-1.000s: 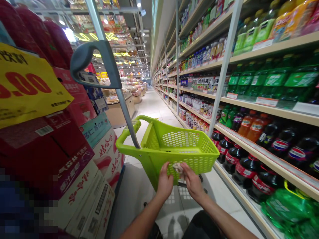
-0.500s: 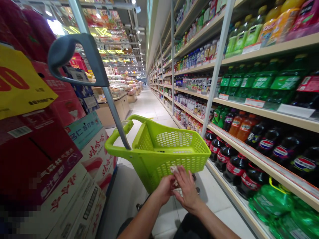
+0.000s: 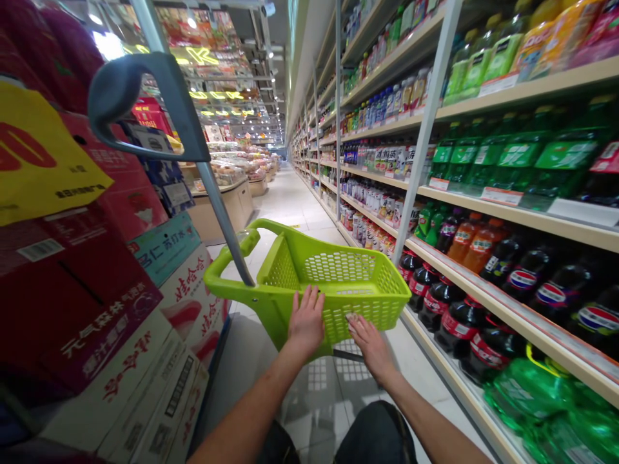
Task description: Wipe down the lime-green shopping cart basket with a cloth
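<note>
A lime-green shopping basket trolley (image 3: 290, 316) stands before me, with perforated walls. My left hand (image 3: 307, 319) lies on its near side just below the rim, fingers stretched out and holding nothing. Against the same wall, farther right, my right hand (image 3: 370, 345) presses a small crumpled white tissue (image 3: 351, 317) under its fingertips. Most of the tissue is hidden by the fingers. A metal pole (image 3: 222, 216) with a grey-blue handle (image 3: 167, 106) rises from the trolley's left end.
Shelves (image 3: 522, 209) full of drink bottles line the right side, with cola bottles (image 3: 457, 325) and green bottles (image 3: 529, 393) at the bottom. Stacked cartons (image 3: 97, 309) and a yellow price sign (image 3: 48, 161) stand at left. A tiled aisle (image 3: 285, 193) runs ahead between shelves and food counters.
My hands were together around the tissue in front of the basket. Now they are apart: the left has moved up onto the basket wall, the right slightly rightward with the tissue.
</note>
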{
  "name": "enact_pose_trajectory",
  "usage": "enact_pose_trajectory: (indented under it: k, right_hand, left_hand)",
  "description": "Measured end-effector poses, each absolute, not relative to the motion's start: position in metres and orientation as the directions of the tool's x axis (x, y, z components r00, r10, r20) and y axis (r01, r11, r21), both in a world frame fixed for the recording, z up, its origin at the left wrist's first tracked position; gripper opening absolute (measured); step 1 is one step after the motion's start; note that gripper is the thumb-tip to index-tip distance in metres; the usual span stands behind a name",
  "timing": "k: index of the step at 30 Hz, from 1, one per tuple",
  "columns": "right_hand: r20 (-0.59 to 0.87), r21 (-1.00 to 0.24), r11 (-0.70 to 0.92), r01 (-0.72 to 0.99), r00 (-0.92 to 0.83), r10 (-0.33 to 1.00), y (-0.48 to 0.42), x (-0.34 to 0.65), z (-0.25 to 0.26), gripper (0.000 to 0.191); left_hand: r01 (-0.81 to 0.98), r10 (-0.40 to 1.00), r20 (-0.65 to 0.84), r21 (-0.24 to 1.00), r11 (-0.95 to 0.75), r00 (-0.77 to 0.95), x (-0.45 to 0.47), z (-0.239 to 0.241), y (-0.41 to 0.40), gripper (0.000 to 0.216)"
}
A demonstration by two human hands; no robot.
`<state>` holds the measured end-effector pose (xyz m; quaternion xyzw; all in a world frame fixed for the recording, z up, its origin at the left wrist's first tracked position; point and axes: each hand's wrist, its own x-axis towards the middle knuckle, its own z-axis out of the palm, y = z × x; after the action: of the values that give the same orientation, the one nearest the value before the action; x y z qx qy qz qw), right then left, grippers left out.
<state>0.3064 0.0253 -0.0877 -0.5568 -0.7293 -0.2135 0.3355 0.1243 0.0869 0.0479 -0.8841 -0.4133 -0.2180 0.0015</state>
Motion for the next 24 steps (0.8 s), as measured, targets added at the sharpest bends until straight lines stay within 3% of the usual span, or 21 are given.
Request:
enact_pose_trajectory:
  k: [2,5,8,12,19,24]
  right_hand:
    - [0.714,-0.068,0.275,0.959,-0.146,0.685,0.017,0.309,-0.088,0.039]
    - [0.753,-0.107,0.198,0.974,-0.051,0.656,0.016,0.315,-0.067,0.044]
    - [0.792,-0.092,0.145,0.985,-0.016,0.610,0.020,0.323,-0.061,0.043]
    - [0.742,-0.044,0.172,0.984,-0.083,0.665,0.013,0.329,-0.081,0.042]
    - [0.791,-0.120,0.022,0.993,0.082,0.606,0.007,0.361,-0.069,0.046]
    - [0.740,-0.118,-0.036,0.992,0.112,0.664,-0.009,0.385,-0.097,0.049]
  left_hand:
    - [0.741,0.707,0.360,0.061,-0.669,0.609,0.123,0.041,0.089,0.058]
    - [0.755,0.706,0.349,-0.004,-0.656,0.615,0.124,0.035,0.091,0.059]
    - [0.766,0.716,0.337,-0.024,-0.643,0.612,0.126,0.035,0.091,0.059]
    - [0.759,0.714,0.315,-0.034,-0.650,0.626,0.123,0.037,0.090,0.060]
    - [0.765,0.727,0.268,-0.067,-0.640,0.632,0.130,0.036,0.083,0.058]
    - [0.760,0.728,0.233,-0.100,-0.642,0.645,0.135,0.034,0.081,0.058]
